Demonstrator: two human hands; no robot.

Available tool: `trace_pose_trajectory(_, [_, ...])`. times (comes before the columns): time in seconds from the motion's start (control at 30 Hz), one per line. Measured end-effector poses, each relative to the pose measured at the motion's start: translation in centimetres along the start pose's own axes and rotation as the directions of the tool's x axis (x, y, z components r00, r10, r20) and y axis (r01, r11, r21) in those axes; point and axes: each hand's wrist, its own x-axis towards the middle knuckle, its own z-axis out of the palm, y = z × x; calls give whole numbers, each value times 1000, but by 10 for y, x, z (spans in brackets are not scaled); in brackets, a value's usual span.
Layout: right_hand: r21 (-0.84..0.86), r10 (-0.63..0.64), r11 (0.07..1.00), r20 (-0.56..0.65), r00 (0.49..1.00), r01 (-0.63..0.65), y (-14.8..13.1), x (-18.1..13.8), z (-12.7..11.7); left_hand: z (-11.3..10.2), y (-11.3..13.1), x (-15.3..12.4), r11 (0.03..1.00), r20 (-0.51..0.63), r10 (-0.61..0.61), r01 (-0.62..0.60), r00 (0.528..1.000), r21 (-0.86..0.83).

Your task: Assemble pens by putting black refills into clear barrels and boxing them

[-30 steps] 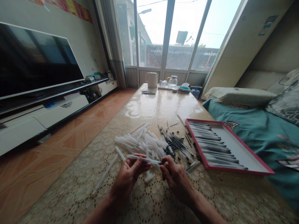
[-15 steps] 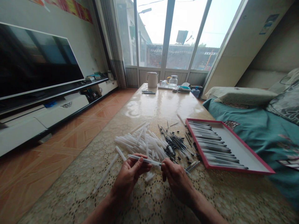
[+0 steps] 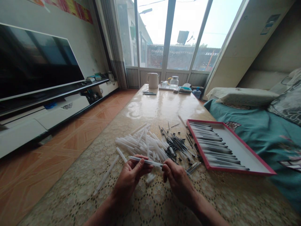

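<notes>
A pale pen (image 3: 154, 163) is held nearly level above the near part of the surface (image 3: 160, 110), between the two hands. By the left hand (image 3: 134, 171), its palm turned inward, the barrel is pinched between thumb and curled fingers, with the left end left jutting past them. By the right hand (image 3: 175, 172), its back turned up, the pen's darker right end is gripped in bent fingers; that tip is mostly covered, so its exact hold cannot be told. Both forearms (image 3: 207, 208) are angled toward each other from the near side. Just beyond, white tubes (image 3: 141, 141) are heaped, with dark pen parts (image 3: 180, 143) strewn to their right. Farther right, finished-looking pens (image 3: 218, 147) are lined up in a pink-rimmed tray (image 3: 244, 149).
</notes>
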Motion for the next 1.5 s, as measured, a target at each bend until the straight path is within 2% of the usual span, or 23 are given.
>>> trace_pose_trajectory(0.27, [-20,-34,999,14,999,34,1,0,0,-2,-1,1,1000,17,17,-18,1000,13])
trace_pose_trajectory(0.37, [-45,-65,997,-25,998,64,-1,0,-2,0,1,-1,998,24,29,-31,999,52])
trace_pose_trajectory(0.47, [-73,-134,989,-59,989,130,-2,1,-1,3,2,-4,975,91,75,-92,993,203])
trace_pose_trajectory(0.57, [-83,-189,979,-28,981,187,-1,2,3,5,1,-6,890,191,104,-177,976,421])
trace_pose_trajectory(0.63, [-97,-204,975,-28,979,200,2,2,5,4,-1,-7,779,234,167,-274,958,564])
trace_pose_trajectory(0.67, [-102,-207,974,-47,977,201,3,2,6,3,-1,-8,688,261,214,-335,941,643])
trace_pose_trajectory(0.73, [-95,-201,977,-126,971,189,7,2,5,-1,-2,-9,427,343,285,-439,895,791])
trace_pose_trajectory(0.8, [-68,-180,983,-222,958,169,11,3,4,-4,-2,-11,168,418,261,-467,870,868])
trace_pose_trajectory(0.83, [-54,-166,986,-254,953,157,13,3,3,-6,-2,-12,77,436,228,-463,870,883])
trace_pose_trajectory(0.93, [-33,-125,992,-292,948,120,16,4,0,-6,-2,-15,-69,449,146,-443,882,894])
trace_pose_trajectory(1.03, [-17,-100,995,-300,949,99,18,4,-1,-4,-3,-16,-116,453,117,-441,884,890])
trace_pose_trajectory(1.17, [35,-52,997,-283,958,65,16,3,-4,-5,-5,-15,-91,465,144,-456,873,885])
trace_pose_trajectory(1.27, [52,-54,996,-268,962,71,12,3,-10,-6,-6,-14,35,488,230,-508,842,861])
trace_pose_trajectory(1.33, [36,-92,994,-260,961,105,8,3,-14,-5,-5,-13,194,444,317,-515,838,835])
trace_pose_trajectory(1.4, [13,-129,990,-254,959,137,3,3,-19,-4,-2,-11,428,320,357,-458,878,779])
trace_pose_trajectory(1.5, [-7,-147,989,-245,958,150,-3,2,-24,-4,2,-7,782,131,239,-271,962,562])
